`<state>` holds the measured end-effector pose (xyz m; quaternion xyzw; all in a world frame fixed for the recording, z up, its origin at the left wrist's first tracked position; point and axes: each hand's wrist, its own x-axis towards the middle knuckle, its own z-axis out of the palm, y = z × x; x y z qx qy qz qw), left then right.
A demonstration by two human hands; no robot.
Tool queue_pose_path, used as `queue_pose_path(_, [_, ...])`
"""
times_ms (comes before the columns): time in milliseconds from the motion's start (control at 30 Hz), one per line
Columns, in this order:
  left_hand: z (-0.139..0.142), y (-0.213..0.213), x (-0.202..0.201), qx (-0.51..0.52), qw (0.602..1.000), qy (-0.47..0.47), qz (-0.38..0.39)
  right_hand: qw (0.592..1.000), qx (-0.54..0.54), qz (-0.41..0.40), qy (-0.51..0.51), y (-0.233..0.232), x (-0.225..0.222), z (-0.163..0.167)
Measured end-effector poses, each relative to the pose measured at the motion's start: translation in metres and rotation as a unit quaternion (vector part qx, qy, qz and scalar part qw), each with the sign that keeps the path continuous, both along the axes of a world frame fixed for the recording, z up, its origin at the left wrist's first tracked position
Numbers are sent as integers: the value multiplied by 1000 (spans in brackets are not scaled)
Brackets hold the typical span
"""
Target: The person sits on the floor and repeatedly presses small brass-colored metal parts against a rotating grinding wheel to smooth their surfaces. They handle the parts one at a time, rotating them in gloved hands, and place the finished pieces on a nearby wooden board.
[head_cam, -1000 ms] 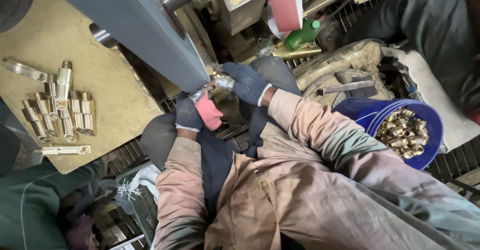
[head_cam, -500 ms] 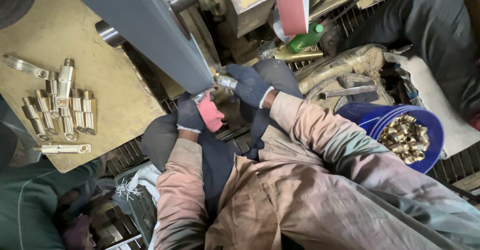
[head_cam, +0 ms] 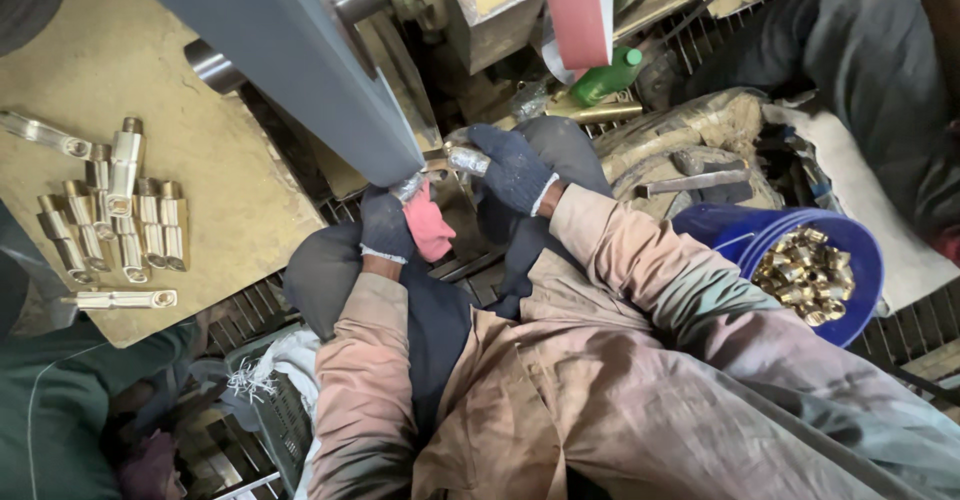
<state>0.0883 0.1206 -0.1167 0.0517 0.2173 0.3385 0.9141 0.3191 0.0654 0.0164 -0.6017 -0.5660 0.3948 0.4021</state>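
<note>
Small metal piece [head_cam: 452, 163] clamped between both gloved grips, just under the slanting grey belt [head_cam: 290, 50]. Left hand [head_cam: 385, 222] closed on its near end with a pink rag [head_cam: 430, 225]; right hand [head_cam: 512, 167] closed on its far end. Green bottle [head_cam: 605, 75] lying beyond. Blue bucket [head_cam: 860, 260] of brass fittings at right. Finished pieces [head_cam: 115, 215] in rows on tan counter [head_cam: 200, 160], well apart.
</note>
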Motion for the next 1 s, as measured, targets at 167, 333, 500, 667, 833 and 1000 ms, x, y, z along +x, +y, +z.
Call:
queue_pose_path(167, [3,3,-9,1,1000,12,-2,990,-139,12,-11,15,-17,8])
queue_pose_path(333, [5,1,-3,3,1000,20,-15,999,-34,1,18,6,-10,6])
queue_pose_path(500, [3,-4,4,7,999,23,-23,1000,12,-14,3,-10,6,1])
queue_pose_path(667, [4,-6,1,3,999,26,-22,999,-23,-11,-29,-5,3,4])
queue_pose_path(833, [12,-1,-4,1,999,31,-24,987,-127,-9,100,9,-15,12])
queue_pose_path(1000, [19,0,-2,7,999,39,-28,991,-119,-3,59,8,-12,7])
